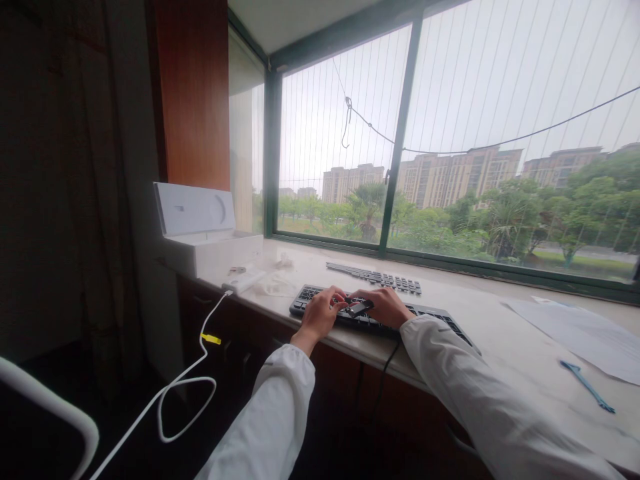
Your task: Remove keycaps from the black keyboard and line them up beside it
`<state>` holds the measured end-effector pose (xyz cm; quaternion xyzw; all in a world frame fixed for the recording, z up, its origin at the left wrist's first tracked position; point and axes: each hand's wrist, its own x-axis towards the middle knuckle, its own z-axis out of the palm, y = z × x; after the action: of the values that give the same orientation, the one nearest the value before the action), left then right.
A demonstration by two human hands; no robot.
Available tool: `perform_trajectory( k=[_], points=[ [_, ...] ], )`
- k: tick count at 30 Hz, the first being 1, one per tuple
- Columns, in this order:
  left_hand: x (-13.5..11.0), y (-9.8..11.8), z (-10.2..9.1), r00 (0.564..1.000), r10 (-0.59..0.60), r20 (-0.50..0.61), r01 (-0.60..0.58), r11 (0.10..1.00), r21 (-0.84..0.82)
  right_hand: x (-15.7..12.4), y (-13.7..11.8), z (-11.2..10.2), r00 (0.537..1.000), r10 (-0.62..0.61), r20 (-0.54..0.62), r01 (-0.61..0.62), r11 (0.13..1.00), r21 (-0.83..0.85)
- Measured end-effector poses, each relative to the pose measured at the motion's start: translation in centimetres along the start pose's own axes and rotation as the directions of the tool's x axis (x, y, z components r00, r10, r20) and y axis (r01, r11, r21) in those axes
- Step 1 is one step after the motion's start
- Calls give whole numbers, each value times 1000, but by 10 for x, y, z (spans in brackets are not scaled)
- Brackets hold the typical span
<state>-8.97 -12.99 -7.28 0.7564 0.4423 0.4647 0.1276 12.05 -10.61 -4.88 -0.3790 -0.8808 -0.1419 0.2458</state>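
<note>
- Nearest, left of the keyboard (370, 323): a looped white cable (170, 387) hangs below the edge of the marble sill (520, 337).
- Below the keyboard: a black cord (387, 366) drops over the edge, probably its lead, kept off the worktop.
- Right of the keyboard, toward the near edge: a teal long-handled tool (587, 387), perhaps a brush, lies within easy reach.
- On the keyboard, near the sill's front: the left hand (320, 315) has its fingers bunched over the keys; whether they grip anything cannot be told. The right hand (384, 305), just beside it, is closed on a small dark piece (360, 308), seemingly for close two-handed work.
- Just behind the keyboard: keycaps (383, 278) lie in rows, presumably to preserve their order.
- Farther right of the keyboard: paper sheets (580, 333).
- Left and beyond the keyboard: an open white box (220, 255).
- Behind everything: a green-framed window (399, 160).
</note>
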Motion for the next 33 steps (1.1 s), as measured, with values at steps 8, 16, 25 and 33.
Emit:
perform_trajectory(
  k=[8,16,25,33],
  points=[
    [-1,0,0,1000,9,8,-9,1000,2,-1,2,2,1000,-13,-5,13,1000,-9],
    [0,-3,2,999,38,-17,-38,999,19,0,-2,-1,1000,6,21,-5,1000,-20],
    [-1,-1,1,1000,21,-4,-21,999,44,-1,2,2,1000,8,7,-8,1000,21],
    [0,-5,3,999,37,-23,-37,999,29,0,1,1,1000,12,-4,-12,1000,16]
  ],
)
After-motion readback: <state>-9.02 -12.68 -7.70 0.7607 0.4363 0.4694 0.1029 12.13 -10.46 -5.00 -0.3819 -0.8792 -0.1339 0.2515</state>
